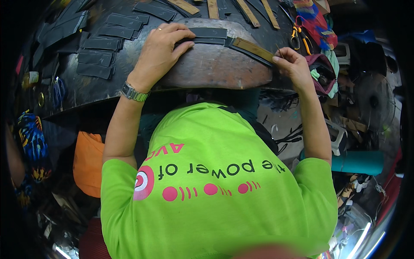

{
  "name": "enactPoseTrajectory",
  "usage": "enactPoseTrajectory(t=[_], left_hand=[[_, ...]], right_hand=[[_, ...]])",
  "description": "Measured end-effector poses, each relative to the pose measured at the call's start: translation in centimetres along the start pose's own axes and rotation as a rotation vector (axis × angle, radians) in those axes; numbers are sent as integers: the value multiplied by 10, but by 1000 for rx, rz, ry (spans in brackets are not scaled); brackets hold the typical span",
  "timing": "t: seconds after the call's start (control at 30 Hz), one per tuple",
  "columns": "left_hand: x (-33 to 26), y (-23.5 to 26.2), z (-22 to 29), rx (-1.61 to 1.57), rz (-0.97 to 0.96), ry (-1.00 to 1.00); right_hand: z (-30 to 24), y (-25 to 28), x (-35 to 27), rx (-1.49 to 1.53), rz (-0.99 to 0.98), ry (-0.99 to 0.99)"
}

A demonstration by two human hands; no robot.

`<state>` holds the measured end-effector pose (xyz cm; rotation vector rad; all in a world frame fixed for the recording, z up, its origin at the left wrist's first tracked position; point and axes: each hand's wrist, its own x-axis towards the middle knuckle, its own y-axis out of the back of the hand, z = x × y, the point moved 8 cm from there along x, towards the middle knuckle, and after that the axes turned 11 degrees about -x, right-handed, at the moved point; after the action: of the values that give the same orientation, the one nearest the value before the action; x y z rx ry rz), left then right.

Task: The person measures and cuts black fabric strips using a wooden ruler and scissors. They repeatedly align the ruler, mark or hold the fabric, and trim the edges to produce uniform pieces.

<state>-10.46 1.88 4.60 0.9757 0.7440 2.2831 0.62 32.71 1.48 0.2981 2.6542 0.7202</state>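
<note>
Two bare hands work beyond a bright green shirt, over a smooth wooden board on a dark surface. The right hand is narrowed to a pinch on what looks like a slender rod, at the right end of a tan strip. That strip lies along a dark strip on the board. The left hand, thumb and fingers slightly parted, is at the left end of some dark pieces; from here I can't tell whether it grips or merely presses.

To do this neatly, I'd square the tan strip to the dark one, press both flat so neither slides, and guide the rod lightly along the edge.

The rod's tip is too small to make out, and the right fingers cover the strips' end. Farther off, more tan strips are cut off by the upper edge.
</note>
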Motion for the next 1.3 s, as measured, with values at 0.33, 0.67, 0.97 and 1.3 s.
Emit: enactPoseTrajectory(t=[0.33,0.67,0.97,1.3], left_hand=[[13,-6,-20,72,41,65],[0,3,-6,-565,-52,310],[-43,25,17,-87,199,192],[-93,26,35,84,157,147]], right_hand=[[-17,-33,-8,382,-273,-41],[-20,-34,-4,596,-287,-80],[-37,-74,-6,443,-363,-67],[-65,-129,-19,83,-352,160]])
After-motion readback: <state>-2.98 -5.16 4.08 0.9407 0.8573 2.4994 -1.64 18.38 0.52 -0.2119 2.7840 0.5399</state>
